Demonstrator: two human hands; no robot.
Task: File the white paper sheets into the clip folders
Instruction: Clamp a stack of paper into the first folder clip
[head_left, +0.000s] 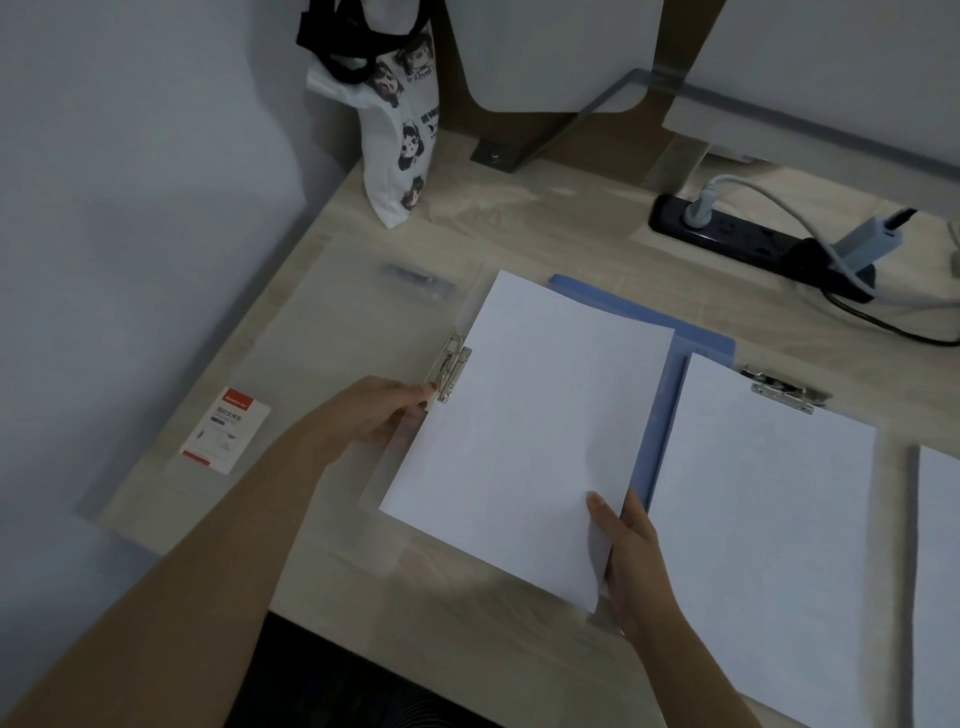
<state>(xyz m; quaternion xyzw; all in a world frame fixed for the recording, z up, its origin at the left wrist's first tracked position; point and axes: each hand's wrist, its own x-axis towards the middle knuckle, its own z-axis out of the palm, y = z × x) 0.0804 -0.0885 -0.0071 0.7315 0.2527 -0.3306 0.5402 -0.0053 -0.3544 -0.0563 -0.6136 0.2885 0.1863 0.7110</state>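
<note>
Partway. Blue folder (671, 395), right of centre, already carries filed sheets (763, 519) under its top clip (784, 391). Mid-frame, left hand (374, 410) fingers (418, 392) pinch the metal clip (453, 366) of the clear folder (337, 338); right hand (634, 561) grips the white sheets (530, 415) by the lower corner, not yet clamped.

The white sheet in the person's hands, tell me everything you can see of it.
The white sheet is blank, rectangular paper, lying skewed on the clear folder, its left edge at the silver clip, which the left hand grips. The right hand pinches its near right corner, thumb on top. Its right edge overlaps the blue folder.
</note>
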